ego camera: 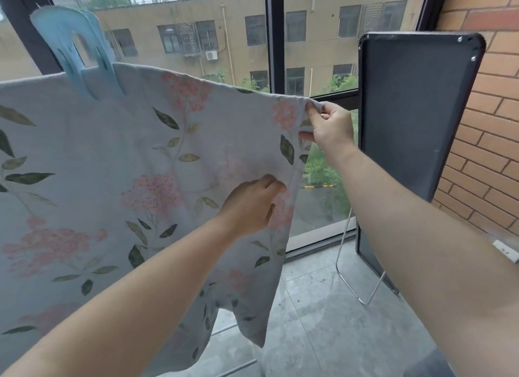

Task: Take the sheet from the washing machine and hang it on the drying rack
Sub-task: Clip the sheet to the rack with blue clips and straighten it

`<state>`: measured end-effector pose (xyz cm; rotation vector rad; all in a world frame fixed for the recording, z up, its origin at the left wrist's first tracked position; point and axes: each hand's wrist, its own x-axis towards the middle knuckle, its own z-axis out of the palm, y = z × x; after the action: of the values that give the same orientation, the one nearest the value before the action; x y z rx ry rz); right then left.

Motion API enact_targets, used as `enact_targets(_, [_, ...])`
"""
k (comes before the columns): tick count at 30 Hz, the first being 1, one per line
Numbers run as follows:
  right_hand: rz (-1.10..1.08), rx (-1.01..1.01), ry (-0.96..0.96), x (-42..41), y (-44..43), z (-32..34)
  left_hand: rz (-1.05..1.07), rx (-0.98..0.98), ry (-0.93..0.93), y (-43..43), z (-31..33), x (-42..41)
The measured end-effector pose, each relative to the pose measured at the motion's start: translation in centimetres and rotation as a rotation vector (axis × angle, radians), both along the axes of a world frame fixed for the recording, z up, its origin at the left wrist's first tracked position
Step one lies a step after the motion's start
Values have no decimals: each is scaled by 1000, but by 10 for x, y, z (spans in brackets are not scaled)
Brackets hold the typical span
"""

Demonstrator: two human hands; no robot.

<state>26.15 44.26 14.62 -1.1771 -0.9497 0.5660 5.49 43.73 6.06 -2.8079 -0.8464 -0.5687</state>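
Note:
A pale blue sheet (pixel 112 157) printed with pink flowers and green leaves hangs spread out in front of me, filling the left and middle of the view. A large light-blue plastic clip (pixel 84 59) pinches its top edge at the upper left. My right hand (pixel 328 127) grips the sheet's top right corner, fingers closed on the cloth. Lower down, my left hand (pixel 252 205) pinches the sheet's right side edge. The rail of the drying rack is hidden behind the sheet; thin rack bars (pixel 224 329) show under the hem.
A dark folded board (pixel 412 118) on a thin metal leg (pixel 354 289) leans against the red brick wall (pixel 488 141) at the right. Behind the sheet is a tall window with a black frame (pixel 273 40). The floor (pixel 323 320) is grey tile.

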Motion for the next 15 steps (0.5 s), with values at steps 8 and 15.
enact_targets(8, [204,64,-75,46,58,9,14,253,716,33,-25,95])
enact_targets(15, [406,130,-155,82,91,33,590,-65,921,67,-13,180])
